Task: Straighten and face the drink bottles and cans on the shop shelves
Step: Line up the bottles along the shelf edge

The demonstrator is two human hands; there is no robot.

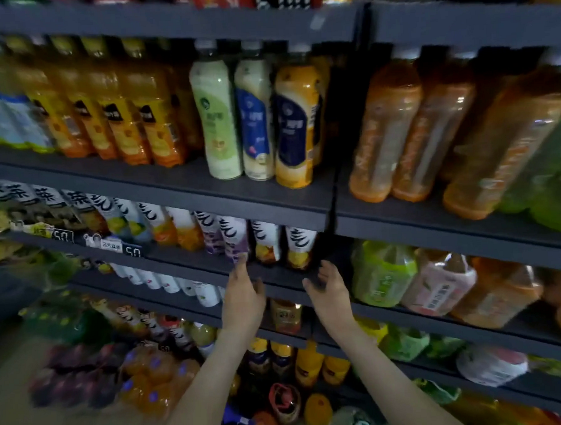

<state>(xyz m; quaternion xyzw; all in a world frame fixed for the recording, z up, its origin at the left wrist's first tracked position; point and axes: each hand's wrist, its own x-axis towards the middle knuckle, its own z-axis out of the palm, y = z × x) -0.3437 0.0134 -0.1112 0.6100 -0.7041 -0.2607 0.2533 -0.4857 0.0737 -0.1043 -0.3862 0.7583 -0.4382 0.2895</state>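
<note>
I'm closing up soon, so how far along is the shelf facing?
Done, it seems: the three tall bottles on the upper shelf stand at the front, labels out. In hand: the left hand touches a purple-labelled bottle; the right hand hovers open nearby. Left: the pink bottle shows its barcode.
</note>
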